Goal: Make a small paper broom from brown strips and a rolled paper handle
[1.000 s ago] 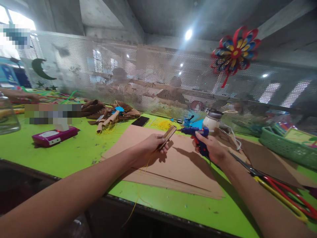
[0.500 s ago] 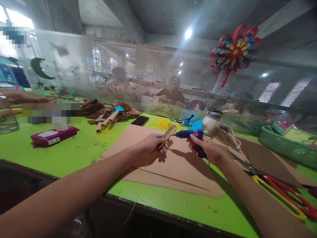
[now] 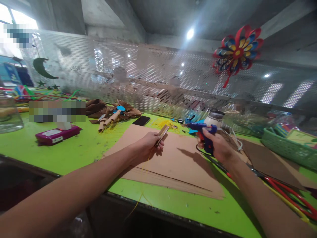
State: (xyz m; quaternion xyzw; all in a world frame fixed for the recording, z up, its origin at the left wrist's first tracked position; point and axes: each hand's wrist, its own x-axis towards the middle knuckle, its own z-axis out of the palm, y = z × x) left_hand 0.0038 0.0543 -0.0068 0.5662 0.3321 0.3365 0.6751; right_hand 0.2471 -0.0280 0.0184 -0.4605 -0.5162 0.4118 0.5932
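Observation:
My left hand [image 3: 148, 146] is closed around a narrow folded strip of brown paper [image 3: 162, 134], held above a large brown cardboard sheet [image 3: 170, 162]. A thin yellow thread [image 3: 141, 195] hangs down below that hand. My right hand [image 3: 219, 147] grips a blue glue gun [image 3: 203, 132] by its handle. The nozzle points left toward the strip, with a gap between them.
On the green table [image 3: 74, 150] lie a pink box [image 3: 57, 135], folded brown paper fans [image 3: 111, 114], a black phone [image 3: 140, 120], a white jar [image 3: 214, 120], a green basket [image 3: 288, 145] and red and yellow cords [image 3: 284, 195]. A perforated screen [image 3: 148, 72] runs behind, with a paper flower [image 3: 236, 53] hanging.
The glue gun has drawn back to the right, away from the strip's end. My left hand has tilted the strip slightly and shifted a little left.

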